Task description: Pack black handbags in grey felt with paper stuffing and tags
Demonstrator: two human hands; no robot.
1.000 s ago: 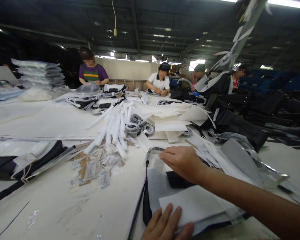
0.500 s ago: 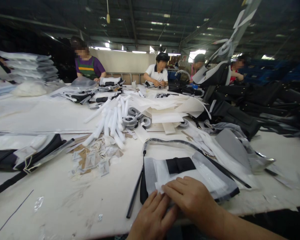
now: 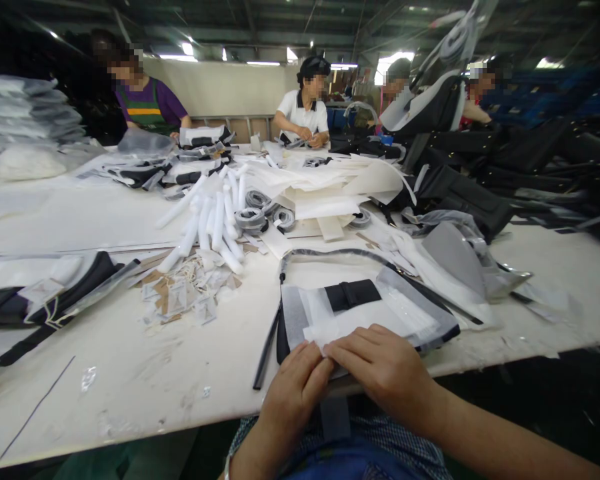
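Note:
A black handbag [image 3: 353, 294] lies flat before me, its body mostly covered by white and translucent wrapping sheets [image 3: 325, 325]. Its long strap [image 3: 337, 253], wrapped in clear film, arches behind it on the table. At the bag's near edge, my left hand [image 3: 296, 377] has its fingers bent together on the wrapping sheet. Close beside it, my right hand [image 3: 383, 367] presses the same sheet with thumb and fingers closed. The fingertips of both hands nearly touch, and the fold between them is partly hidden.
String tags [image 3: 177, 293] lie left of the bag, with white foam rolls [image 3: 220, 217] and coiled grey straps [image 3: 253, 219] behind. Another wrapped bag [image 3: 10, 300] rests at left. Black bags [image 3: 460, 200] are heaped at right. Co-workers [image 3: 305, 113] work across the table.
The view has tilted down and shifted slightly, showing more of my lap and the table's front edge. Both hands stay at the bag's near edge on the wrapping sheet.

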